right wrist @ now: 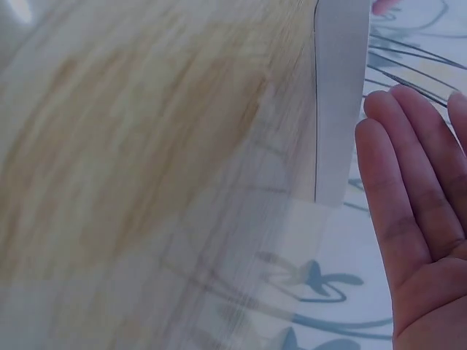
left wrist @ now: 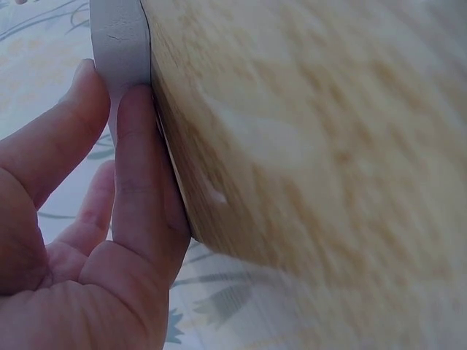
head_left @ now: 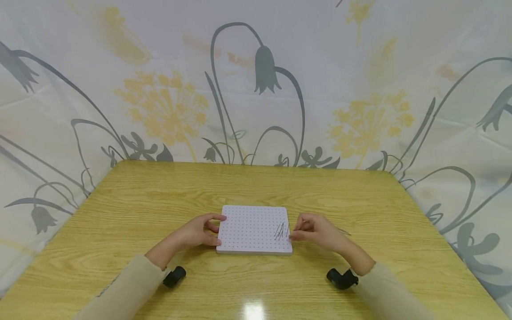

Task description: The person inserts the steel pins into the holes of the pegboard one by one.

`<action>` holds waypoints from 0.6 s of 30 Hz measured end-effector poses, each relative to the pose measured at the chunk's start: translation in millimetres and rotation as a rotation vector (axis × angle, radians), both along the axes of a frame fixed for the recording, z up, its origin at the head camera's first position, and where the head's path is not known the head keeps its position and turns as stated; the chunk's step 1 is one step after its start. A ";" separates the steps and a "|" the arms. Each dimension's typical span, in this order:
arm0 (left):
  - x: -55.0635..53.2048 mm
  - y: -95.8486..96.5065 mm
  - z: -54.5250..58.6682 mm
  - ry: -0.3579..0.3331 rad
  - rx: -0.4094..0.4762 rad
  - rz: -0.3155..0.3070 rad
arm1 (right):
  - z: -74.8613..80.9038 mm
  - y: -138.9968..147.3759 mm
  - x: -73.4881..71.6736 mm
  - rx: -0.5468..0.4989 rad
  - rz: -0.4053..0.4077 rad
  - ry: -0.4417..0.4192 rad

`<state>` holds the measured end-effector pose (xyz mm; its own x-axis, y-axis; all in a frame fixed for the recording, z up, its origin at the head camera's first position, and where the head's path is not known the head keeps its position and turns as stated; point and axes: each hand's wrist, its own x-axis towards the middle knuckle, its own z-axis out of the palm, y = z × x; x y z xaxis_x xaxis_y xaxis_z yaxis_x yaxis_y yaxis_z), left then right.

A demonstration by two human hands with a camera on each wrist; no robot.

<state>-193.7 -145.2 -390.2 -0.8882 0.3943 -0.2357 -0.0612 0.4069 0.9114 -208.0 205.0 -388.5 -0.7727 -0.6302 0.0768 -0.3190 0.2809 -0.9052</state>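
Note:
A white pegboard (head_left: pixel 252 229) with rows of small holes lies on the table. Several thin dark sticks (head_left: pixel 281 232) stand at a slant near its right side. My left hand (head_left: pixel 198 231) holds the board's left edge; in the left wrist view its fingers touch the board's side (left wrist: pixel 120 44). At the right edge my right hand (head_left: pixel 320 232) pinches a thin stick between thumb and forefinger, beside the standing sticks. In the right wrist view the other fingers (right wrist: pixel 416 182) show beside the board's side (right wrist: pixel 339 109), and the pinch itself is hidden.
More thin sticks (head_left: pixel 344 231) lie on the wooden table (head_left: pixel 256 284) to the right, partly behind the right hand. A flower-patterned cloth (head_left: pixel 256 111) hangs behind the table and along its sides. Dark wrist cameras (head_left: pixel 342 279) sit below both wrists.

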 end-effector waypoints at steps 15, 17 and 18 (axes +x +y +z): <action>-1.7 -0.9 -2.9 0.000 0.006 -0.002 | -3.2 -13.8 -2.2 0.098 -0.017 0.165; -1.9 -0.9 -3.1 -0.001 0.008 0.000 | -3.7 -15.6 -2.3 0.135 -0.030 0.197; -2.0 -0.9 -3.2 -0.002 0.009 0.001 | -3.8 -16.5 -2.2 0.153 -0.037 0.210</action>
